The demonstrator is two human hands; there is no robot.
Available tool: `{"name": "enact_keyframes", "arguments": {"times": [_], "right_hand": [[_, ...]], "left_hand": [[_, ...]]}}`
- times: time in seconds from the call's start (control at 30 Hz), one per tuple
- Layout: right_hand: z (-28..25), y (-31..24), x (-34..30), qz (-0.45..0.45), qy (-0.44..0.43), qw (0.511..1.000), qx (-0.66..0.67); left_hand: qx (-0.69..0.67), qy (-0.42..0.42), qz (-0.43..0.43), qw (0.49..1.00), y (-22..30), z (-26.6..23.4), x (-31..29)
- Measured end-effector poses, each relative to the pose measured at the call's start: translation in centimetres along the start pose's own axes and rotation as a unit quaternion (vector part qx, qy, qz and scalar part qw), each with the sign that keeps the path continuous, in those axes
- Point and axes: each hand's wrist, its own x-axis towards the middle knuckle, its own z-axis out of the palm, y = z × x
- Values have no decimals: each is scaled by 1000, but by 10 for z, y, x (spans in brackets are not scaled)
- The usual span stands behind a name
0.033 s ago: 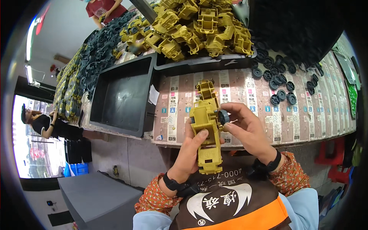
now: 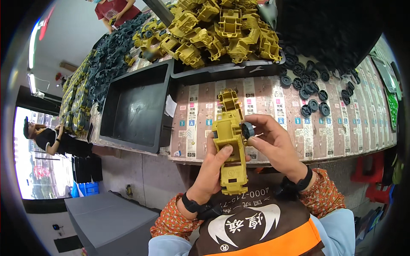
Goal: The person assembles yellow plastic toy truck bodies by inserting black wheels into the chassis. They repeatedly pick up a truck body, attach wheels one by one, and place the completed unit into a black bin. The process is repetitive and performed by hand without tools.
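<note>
I grip the yellow toy truck body in my left hand, above the near edge of the table, while my right hand pinches a black wheel against its side. That wheel looks barely seated (my fingers partly hide it), and more loose wheels wait toward the table's right edge, so most fitting seems left.

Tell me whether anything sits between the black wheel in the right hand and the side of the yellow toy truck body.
Nothing visible does. The right hand pinches the black wheel right against the side of the yellow truck body, which the left hand grips from below. No finger or other part shows between wheel and body.
</note>
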Motion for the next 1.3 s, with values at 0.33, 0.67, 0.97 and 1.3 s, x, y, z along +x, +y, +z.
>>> {"name": "enact_keyframes", "arguments": {"times": [0.33, 0.67, 0.97, 1.3], "right_hand": [[0, 9, -9, 16, -6, 1000, -10], [1, 7, -37, -52, -38, 994, -85], [-6, 5, -43, -89, 38, 981, -165], [-133, -36, -1, -119, 102, 682, -714]], "left_hand": [[75, 10, 49, 996, -18, -4, 3], [275, -51, 107, 954, -19, 0, 10], [302, -96, 77, 945, -18, 10, 22], [-23, -35, 5, 999, 0, 8, 30]]}}
